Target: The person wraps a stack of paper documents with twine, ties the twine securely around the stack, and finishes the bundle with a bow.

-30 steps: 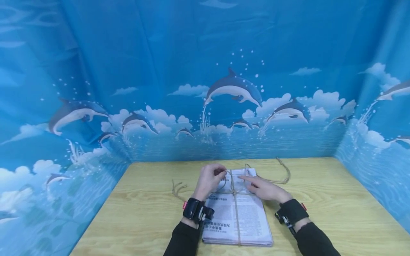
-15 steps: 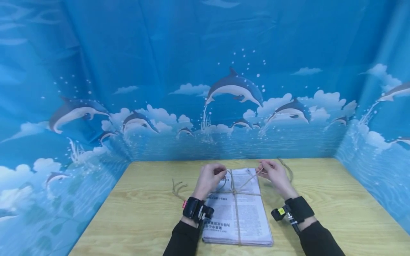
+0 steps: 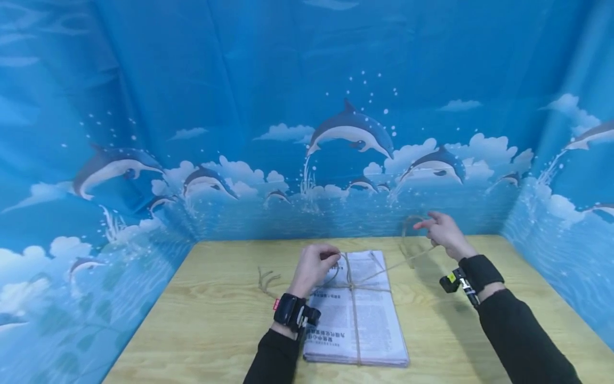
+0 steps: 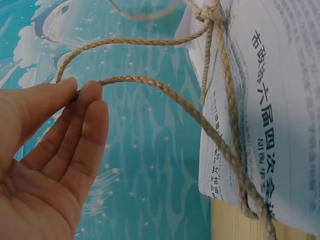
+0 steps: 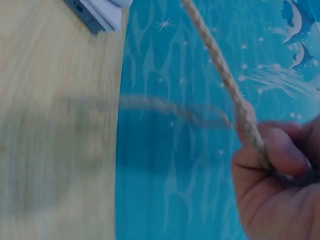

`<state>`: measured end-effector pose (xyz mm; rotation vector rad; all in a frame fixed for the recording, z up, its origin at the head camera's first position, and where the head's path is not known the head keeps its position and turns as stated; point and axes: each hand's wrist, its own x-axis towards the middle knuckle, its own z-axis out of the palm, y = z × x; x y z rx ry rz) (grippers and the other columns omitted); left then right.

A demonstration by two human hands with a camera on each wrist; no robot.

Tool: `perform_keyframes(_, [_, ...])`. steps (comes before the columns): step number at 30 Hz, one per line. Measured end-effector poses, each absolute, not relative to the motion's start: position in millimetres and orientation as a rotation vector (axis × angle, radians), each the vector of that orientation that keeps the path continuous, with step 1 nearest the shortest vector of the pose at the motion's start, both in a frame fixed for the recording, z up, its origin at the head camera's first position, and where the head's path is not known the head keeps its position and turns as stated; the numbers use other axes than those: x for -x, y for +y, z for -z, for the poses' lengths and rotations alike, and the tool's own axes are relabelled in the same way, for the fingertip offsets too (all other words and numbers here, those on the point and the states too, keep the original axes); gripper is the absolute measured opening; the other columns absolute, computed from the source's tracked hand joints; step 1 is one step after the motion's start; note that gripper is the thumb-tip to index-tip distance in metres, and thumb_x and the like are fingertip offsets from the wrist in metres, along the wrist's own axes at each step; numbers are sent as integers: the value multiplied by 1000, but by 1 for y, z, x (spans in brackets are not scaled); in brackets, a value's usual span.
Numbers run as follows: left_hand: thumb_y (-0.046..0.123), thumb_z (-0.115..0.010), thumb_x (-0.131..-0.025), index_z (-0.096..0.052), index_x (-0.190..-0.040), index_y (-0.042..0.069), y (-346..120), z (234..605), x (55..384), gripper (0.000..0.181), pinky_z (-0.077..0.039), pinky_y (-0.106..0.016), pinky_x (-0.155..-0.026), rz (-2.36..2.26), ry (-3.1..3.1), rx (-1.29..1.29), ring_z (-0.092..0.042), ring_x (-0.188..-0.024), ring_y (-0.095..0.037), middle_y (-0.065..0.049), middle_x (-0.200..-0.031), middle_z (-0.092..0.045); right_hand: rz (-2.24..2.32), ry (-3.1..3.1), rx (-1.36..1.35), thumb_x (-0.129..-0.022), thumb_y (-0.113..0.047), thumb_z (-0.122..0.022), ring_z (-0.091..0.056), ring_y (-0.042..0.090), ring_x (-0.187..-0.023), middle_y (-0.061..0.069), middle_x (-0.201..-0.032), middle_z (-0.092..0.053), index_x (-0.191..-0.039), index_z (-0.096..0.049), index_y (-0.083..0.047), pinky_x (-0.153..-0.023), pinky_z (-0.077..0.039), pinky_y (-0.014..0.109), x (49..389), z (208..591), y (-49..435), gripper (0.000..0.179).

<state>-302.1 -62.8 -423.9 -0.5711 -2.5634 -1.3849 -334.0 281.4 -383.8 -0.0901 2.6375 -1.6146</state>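
A stack of newspapers [image 3: 379,330] lies on the table, bound crosswise with twine knotted [image 4: 212,14] on top. Beside the stack's far left part, my left hand [image 3: 314,266] pinches a loop of the twine [image 4: 130,78] between thumb and fingertips. Raised off to the right, over the table's far edge, my right hand [image 3: 446,234] grips another length of twine [image 5: 220,62] with fingers curled round it. That length runs from the knot up to the hand, and its free tail hangs beyond the fingers.
A frayed twine end [image 3: 268,281] lies on the wooden table [image 3: 201,330] left of the stack. Behind the table's back edge hangs a blue dolphin-print sheet [image 3: 312,224], which also covers both sides.
My right hand has gone from pointing over the stack to taking the twine, then pulled it up and away to the right. The left hand holds its place with the loop.
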Motion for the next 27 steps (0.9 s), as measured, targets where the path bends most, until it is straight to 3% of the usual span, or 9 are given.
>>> perform_keyframes(3, [18, -68, -93, -76, -103, 17, -64, 424, 302, 13, -55, -23, -72, 1394, -2555, 576, -68, -81, -6, 1, -96, -74, 1541, 2624, 122, -105, -10, -37, -42, 7, -55, 19, -120, -63, -150, -22, 11, -52, -34, 27, 338, 374, 277, 51])
perform_keyframes(6, [18, -68, -93, -76, -103, 17, -63, 424, 303, 13, -55, -22, -71, 1389, -2560, 576, -68, -80, -5, 1, -96, -75, 1523, 2658, 106, -106, -18, -43, -48, 7, -59, 11, -112, -67, -143, -41, 8, -53, -36, 27, 343, 364, 267, 45])
perform_keyframes(9, [18, -68, -93, -76, -104, 17, -62, 424, 303, 13, -55, -21, -71, 1389, -2562, 575, -67, -80, -4, 1, -96, -75, 1547, 2689, 100, -105, -26, -46, -39, 7, -50, 0, -97, -68, -138, -50, 1, -50, -35, 28, 350, 352, 255, 43])
perform_keyframes(13, [18, -69, -92, -77, -103, 17, -61, 422, 302, 13, -54, -20, -70, 1371, -2561, 583, -67, -79, -4, 1, -95, -75, 1648, 2644, 183, -104, -35, -46, -29, 9, -47, -7, -88, -66, -140, -53, -9, -49, -31, 28, 362, 338, 233, 44])
perform_keyframes(18, [18, -69, -92, -76, -104, 13, -60, 423, 304, 14, -55, -20, -69, 1400, -2561, 595, -67, -75, -3, 0, -94, -75, 1731, 2506, 315, -106, -30, -42, -33, 11, -57, -3, -96, -61, -142, -50, -10, -54, -31, 27, 368, 333, 196, 41])
perform_keyframes(22, [18, -69, -92, -76, -105, 12, -61, 422, 305, 15, -55, -21, -67, 1431, -2562, 602, -68, -74, -3, -1, -93, -75, 1642, 2446, 438, -107, -24, -39, -39, 19, -69, 7, -102, -58, -140, -50, -6, -61, -34, 28, 368, 349, 168, 39])
perform_keyframes(25, [17, -68, -93, -76, -104, 14, -62, 422, 305, 14, -55, -22, -68, 1431, -2555, 616, -68, -74, -4, -1, -94, -75, 1502, 2441, 537, -107, -22, -42, -53, 26, -95, 13, -122, -58, -138, -53, -8, -77, -44, 35, 365, 371, 152, 36])
perform_keyframes(27, [17, -68, -93, -76, -104, 14, -62, 422, 305, 14, -55, -21, -68, 1423, -2551, 628, -68, -75, -3, -1, -95, -75, 1417, 2428, 587, -105, -20, -45, -53, 36, -111, 16, -131, -57, -134, -58, -8, -92, -45, 45, 363, 387, 144, 34])
